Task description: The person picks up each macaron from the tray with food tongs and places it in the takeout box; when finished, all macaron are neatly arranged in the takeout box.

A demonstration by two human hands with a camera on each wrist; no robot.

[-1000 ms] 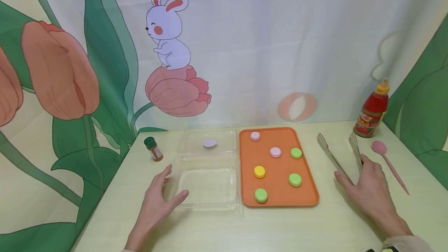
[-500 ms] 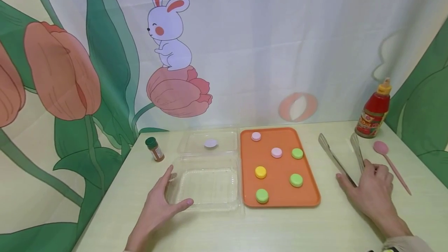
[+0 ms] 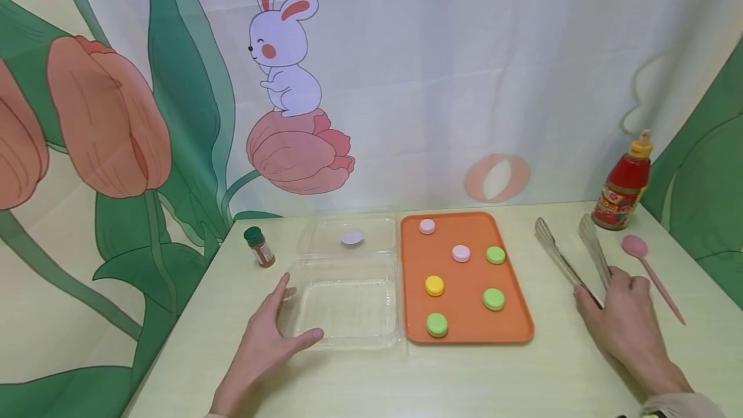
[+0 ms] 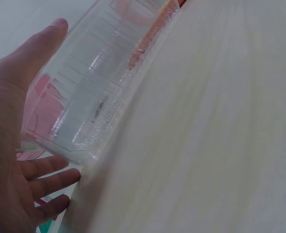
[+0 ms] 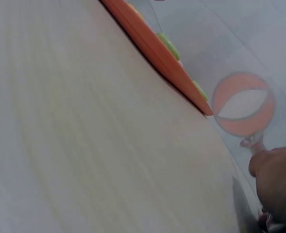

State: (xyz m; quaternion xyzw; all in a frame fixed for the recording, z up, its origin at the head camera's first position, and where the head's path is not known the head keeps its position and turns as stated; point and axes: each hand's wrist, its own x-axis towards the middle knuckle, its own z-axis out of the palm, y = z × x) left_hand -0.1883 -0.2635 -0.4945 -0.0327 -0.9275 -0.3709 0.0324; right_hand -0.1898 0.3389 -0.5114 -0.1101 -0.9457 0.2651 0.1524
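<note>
Before rabbit-print fabric [image 3: 395,82], likely springy tongs [image 3: 566,263], best squeezed mid-arm, are gripped by the right hand [image 3: 629,321]; the left hand [image 3: 266,335] is splayed.

A pale, faintly grained, straight-edged table [image 3: 464,379] bears a small green-capped spice bottle [image 3: 259,248], an open clear plastic box [image 3: 348,308], a rectangular orange tray [image 3: 461,311], a yellow-capped red sauce bottle [image 3: 621,192] and a pink long-handled spoon [image 3: 635,246].
</note>
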